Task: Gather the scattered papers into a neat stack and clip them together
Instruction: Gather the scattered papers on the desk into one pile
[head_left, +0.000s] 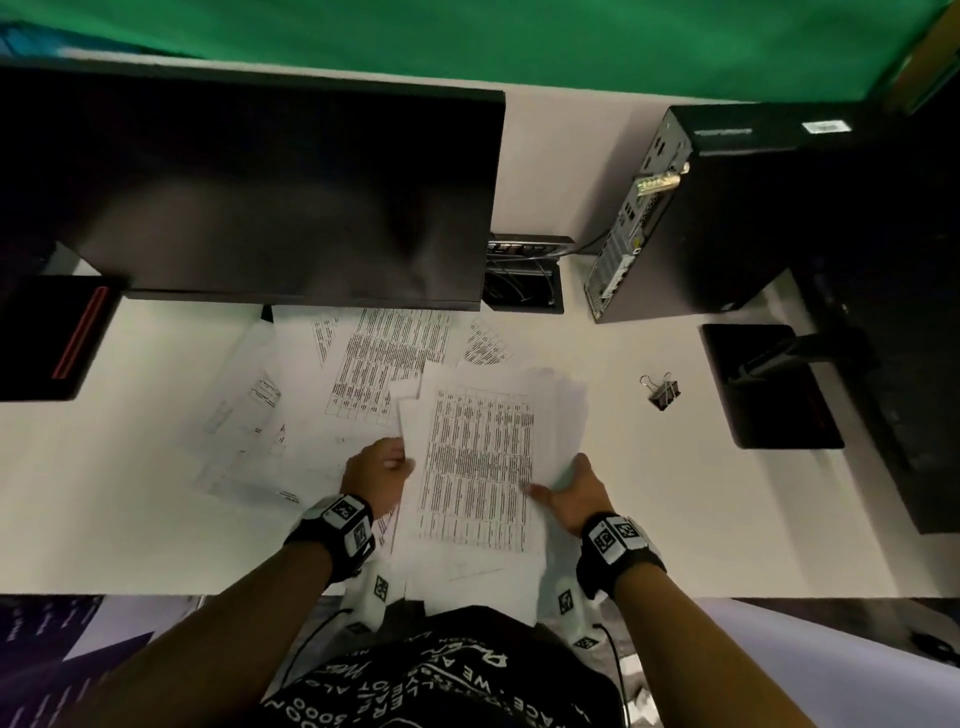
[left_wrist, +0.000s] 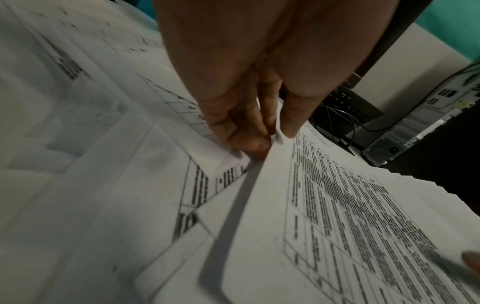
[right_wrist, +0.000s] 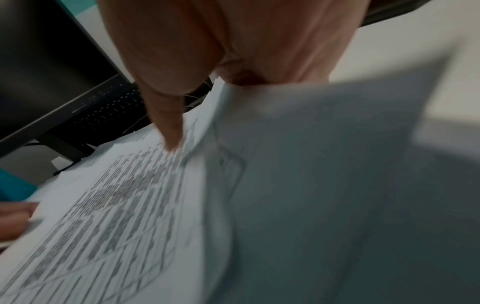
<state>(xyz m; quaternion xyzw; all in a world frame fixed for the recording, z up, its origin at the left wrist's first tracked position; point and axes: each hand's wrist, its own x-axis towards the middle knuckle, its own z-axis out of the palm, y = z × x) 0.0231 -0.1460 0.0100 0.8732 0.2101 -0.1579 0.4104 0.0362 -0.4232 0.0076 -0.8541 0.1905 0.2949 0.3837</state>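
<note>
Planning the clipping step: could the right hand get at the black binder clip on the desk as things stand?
Probably not yet. The right hand grips the bundle of printed papers. The black binder clip lies on bare white desk to its right, nothing between them, so once freed, likely yes.

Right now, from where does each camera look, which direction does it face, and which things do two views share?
Head: above the desk, looking down; both forearms, left hand, right hand, held papers, binder clip.
Left wrist: along the left hand at its fingers pinching the papers' edge.
Right wrist: along the right hand; thumb on the papers.
Shared: the printed top sheet and monitor.
</note>
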